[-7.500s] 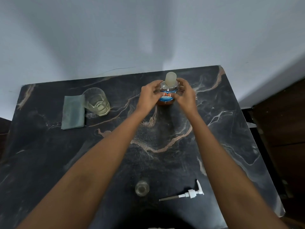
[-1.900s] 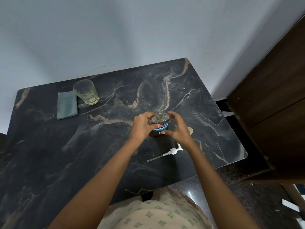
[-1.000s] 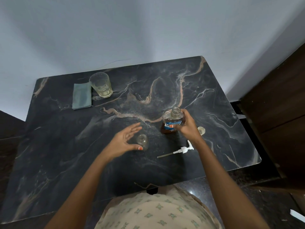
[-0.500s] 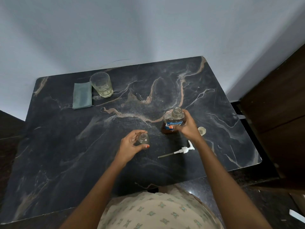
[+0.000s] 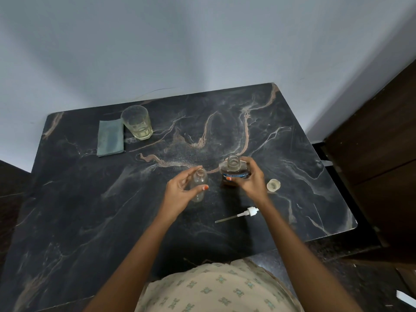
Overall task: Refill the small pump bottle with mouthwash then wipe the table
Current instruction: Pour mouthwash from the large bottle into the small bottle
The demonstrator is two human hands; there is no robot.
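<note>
I have the small pump bottle [image 5: 199, 184] in my left hand [image 5: 180, 191], with my fingers and thumb curled round its clear sides. It looks empty and its top is open. It sits low over the dark table [image 5: 90, 210]; I cannot tell if its bottom is touching. My right hand [image 5: 248, 180] is wrapped round the mouthwash bottle [image 5: 234, 173], which stands just beside the small one with its cap off. The brown mouthwash inside is easy to see. The cap [image 5: 273, 185] lies on the table just to the right of my right hand. The white pump [image 5: 238, 215] lies flat near me, its long tube pointing left. Far back on the left are a glass [image 5: 136, 122] with a little pale liquid in it and a folded cloth [image 5: 110, 138] touching its side. I think the next job is the pour, and no mouthwash has gone in yet. To do it well I would hold the small bottle straight and still, bring the big bottle's mouth right over the little hole, and tip slowly so only a thin stream comes out. The hole is tiny, so a fast tip could splash on the table. I would stop before the top, so the pump can go back in without spilling.
</note>
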